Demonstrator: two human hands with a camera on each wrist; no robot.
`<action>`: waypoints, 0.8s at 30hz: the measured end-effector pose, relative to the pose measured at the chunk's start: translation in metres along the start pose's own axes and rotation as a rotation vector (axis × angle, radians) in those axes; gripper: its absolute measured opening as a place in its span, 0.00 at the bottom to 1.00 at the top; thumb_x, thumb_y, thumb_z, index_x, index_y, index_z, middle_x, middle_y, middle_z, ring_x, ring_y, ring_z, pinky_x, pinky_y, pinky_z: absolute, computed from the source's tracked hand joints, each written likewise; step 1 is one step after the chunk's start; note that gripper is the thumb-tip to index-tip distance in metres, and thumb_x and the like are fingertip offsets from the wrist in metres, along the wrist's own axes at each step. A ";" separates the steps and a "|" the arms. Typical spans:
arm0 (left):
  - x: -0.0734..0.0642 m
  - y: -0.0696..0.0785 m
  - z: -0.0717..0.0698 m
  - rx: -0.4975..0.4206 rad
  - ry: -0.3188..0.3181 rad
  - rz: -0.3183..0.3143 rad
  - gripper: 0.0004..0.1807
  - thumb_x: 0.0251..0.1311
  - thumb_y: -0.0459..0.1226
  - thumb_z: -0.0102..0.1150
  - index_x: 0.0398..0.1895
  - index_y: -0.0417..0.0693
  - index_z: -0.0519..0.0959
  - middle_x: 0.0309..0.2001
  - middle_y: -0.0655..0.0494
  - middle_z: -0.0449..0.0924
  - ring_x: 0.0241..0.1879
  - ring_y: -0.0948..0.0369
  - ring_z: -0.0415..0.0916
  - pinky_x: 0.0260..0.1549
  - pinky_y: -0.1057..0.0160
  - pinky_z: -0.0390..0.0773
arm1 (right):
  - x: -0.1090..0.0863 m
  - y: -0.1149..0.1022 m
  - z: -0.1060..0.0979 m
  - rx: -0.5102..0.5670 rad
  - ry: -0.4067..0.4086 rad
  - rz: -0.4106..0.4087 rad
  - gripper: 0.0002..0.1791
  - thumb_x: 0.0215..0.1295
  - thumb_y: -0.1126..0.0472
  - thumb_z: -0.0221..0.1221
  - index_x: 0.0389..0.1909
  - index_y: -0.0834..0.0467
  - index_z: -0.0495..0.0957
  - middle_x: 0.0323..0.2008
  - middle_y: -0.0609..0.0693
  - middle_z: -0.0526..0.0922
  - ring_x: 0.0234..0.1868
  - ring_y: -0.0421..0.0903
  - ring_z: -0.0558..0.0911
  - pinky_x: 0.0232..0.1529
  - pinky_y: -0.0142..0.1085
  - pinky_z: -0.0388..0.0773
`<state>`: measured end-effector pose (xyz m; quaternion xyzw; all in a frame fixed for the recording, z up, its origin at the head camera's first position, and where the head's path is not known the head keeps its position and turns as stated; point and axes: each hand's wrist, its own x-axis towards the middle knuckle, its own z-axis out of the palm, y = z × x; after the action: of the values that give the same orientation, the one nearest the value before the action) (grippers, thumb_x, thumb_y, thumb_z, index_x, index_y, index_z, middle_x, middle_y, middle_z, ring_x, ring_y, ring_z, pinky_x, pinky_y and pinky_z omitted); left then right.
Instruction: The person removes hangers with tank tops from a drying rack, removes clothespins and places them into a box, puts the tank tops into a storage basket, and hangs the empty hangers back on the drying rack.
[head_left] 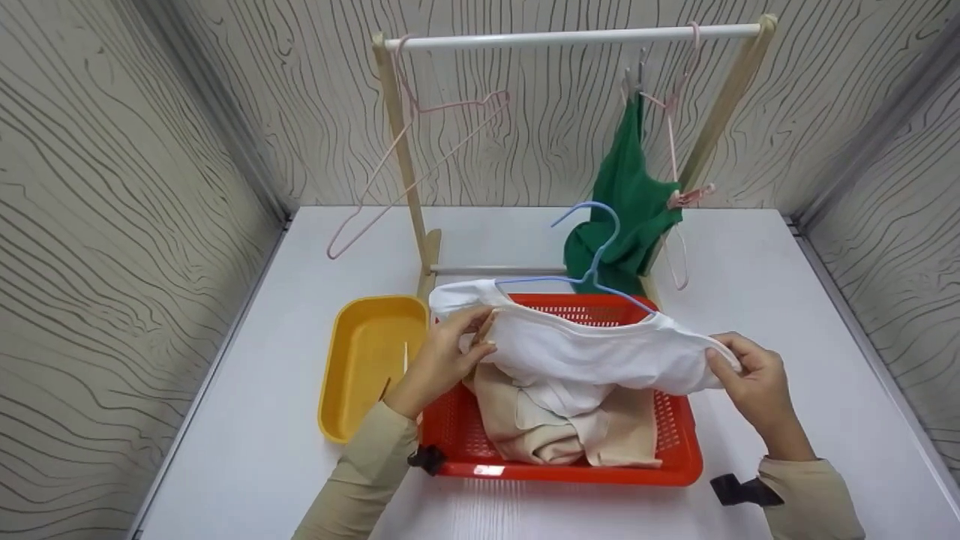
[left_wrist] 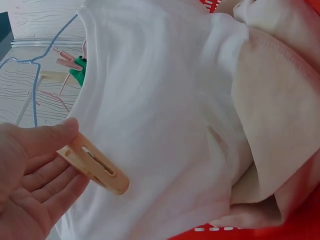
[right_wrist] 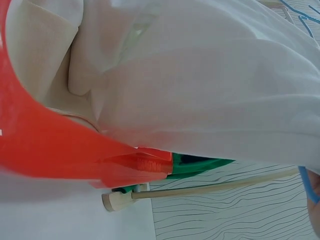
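Observation:
A white shirt (head_left: 577,349) hangs on a blue hanger (head_left: 600,255), spread above the red basket, its neckline facing up. My left hand (head_left: 446,356) is at the shirt's left shoulder. Its thumb and fingers pinch a light-orange clothespin (left_wrist: 102,167) close to the neckline edge; whether the pin bites the cloth cannot be told. At the opposite shoulder, my right hand (head_left: 757,379) pinches the shirt between thumb and fingers. In the right wrist view a blue end of the hanger (right_wrist: 309,185) shows by those fingers. The shirt's lower part drapes into the basket.
Beige cloth (head_left: 630,431) lies in the red basket (head_left: 562,472). Left of it stands a yellow tray (head_left: 356,375). Behind, a rack's white bar (head_left: 570,37) carries an unfilled pink hanger (head_left: 375,180) and a green garment (head_left: 630,180) clipped on another pink hanger.

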<state>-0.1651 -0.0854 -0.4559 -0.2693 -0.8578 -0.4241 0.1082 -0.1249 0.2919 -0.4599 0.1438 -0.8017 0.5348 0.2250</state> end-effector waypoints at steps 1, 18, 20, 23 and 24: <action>-0.001 -0.003 -0.001 0.011 0.009 -0.007 0.26 0.53 0.30 0.67 0.57 0.36 0.74 0.53 0.42 0.81 0.49 0.51 0.82 0.53 0.56 0.82 | 0.000 0.000 0.000 -0.003 0.001 0.002 0.10 0.56 0.84 0.51 0.31 0.71 0.78 0.30 0.27 0.83 0.25 0.24 0.80 0.27 0.17 0.78; -0.021 -0.036 -0.030 -0.003 0.051 -0.204 0.27 0.56 0.33 0.65 0.60 0.40 0.72 0.56 0.44 0.79 0.54 0.50 0.81 0.56 0.53 0.79 | 0.000 0.003 -0.001 -0.039 0.008 0.017 0.06 0.57 0.83 0.52 0.32 0.76 0.76 0.30 0.26 0.83 0.24 0.25 0.79 0.27 0.17 0.78; -0.023 -0.041 -0.031 0.015 0.066 -0.203 0.26 0.56 0.32 0.64 0.60 0.38 0.72 0.55 0.43 0.79 0.53 0.50 0.81 0.55 0.53 0.80 | -0.001 0.003 -0.001 -0.040 0.005 0.015 0.06 0.57 0.83 0.52 0.32 0.77 0.76 0.30 0.26 0.83 0.25 0.25 0.79 0.27 0.17 0.78; -0.024 -0.049 -0.033 0.044 0.091 -0.193 0.25 0.55 0.31 0.65 0.57 0.35 0.73 0.52 0.40 0.80 0.50 0.48 0.82 0.52 0.52 0.82 | -0.001 0.003 -0.001 -0.040 0.003 0.024 0.06 0.57 0.82 0.51 0.32 0.76 0.76 0.30 0.26 0.83 0.25 0.25 0.80 0.27 0.17 0.78; -0.025 -0.052 -0.033 0.053 0.096 -0.196 0.24 0.55 0.30 0.65 0.56 0.33 0.73 0.51 0.40 0.80 0.49 0.47 0.82 0.51 0.52 0.82 | -0.001 0.003 -0.001 -0.039 0.004 0.031 0.06 0.57 0.82 0.51 0.32 0.76 0.76 0.30 0.26 0.83 0.24 0.25 0.80 0.27 0.17 0.78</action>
<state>-0.1746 -0.1463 -0.4805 -0.1606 -0.8848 -0.4221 0.1145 -0.1254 0.2940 -0.4621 0.1261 -0.8137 0.5226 0.2210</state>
